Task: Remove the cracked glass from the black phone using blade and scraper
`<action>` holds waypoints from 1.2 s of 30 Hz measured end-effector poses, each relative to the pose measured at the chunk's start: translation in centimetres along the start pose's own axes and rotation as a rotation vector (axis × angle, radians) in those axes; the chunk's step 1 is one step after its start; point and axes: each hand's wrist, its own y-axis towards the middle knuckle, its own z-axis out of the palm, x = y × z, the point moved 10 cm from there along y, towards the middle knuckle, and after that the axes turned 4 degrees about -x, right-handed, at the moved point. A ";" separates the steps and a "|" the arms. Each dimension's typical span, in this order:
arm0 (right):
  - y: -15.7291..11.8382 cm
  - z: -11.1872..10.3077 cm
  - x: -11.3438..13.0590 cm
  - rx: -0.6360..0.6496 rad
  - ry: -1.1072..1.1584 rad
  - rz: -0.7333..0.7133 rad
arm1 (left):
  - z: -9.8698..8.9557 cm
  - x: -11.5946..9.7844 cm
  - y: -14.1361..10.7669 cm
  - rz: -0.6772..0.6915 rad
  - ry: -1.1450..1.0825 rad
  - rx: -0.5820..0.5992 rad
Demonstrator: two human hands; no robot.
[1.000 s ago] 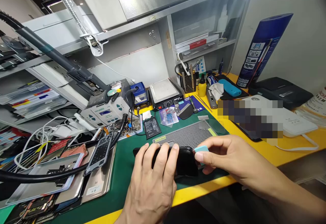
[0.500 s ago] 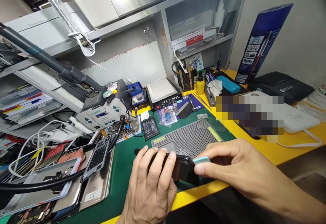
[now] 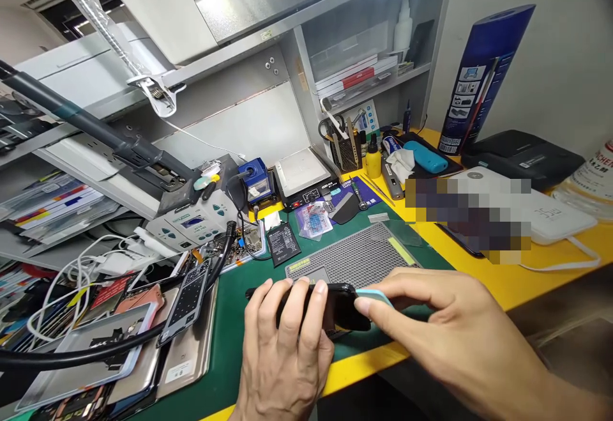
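A black phone [image 3: 347, 311] is tilted on its edge above the front of the green mat [image 3: 230, 319]. My left hand [image 3: 290, 344] grips it, fingers wrapped over the top edge and thumb side hidden below. Between the thumb and fingers of my right hand [image 3: 431, 312] is a thin light-blue pick [image 3: 376, 296], touching the phone's right end. Behind the phone lies a grey perforated pad [image 3: 359, 252]. A black battery [image 3: 283, 243] rests at the pad's back left.
Phone parts and frames [image 3: 186, 344] pile up at the left, crossed by a black hose [image 3: 86, 358]. Behind stand a grey soldering station [image 3: 196, 220], a flat heating plate [image 3: 304, 175] and a tool holder [image 3: 345, 151]. A white device [image 3: 550, 213] lies right.
My right hand and the blue pick have shifted slightly left, and more of the pick's length lies against the phone's end. The phone has turned a little. The camera view has moved slightly.
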 end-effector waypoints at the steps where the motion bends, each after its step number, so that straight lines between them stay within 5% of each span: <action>1: -0.1 0.1 0.2 0.012 -0.012 -0.025 | 0.0 0.0 0.0 -0.003 0.004 0.000; 13: 0.1 1.3 -0.9 0.304 0.046 0.103 | -0.5 -0.1 -0.6 0.029 -0.099 -0.047; 22: -0.4 1.8 0.9 0.300 0.085 0.009 | -1.2 0.2 -0.5 0.037 -0.108 -0.133; 36: -0.5 3.3 0.4 0.375 0.140 0.079 | -1.2 0.2 -0.5 0.089 -0.130 -0.180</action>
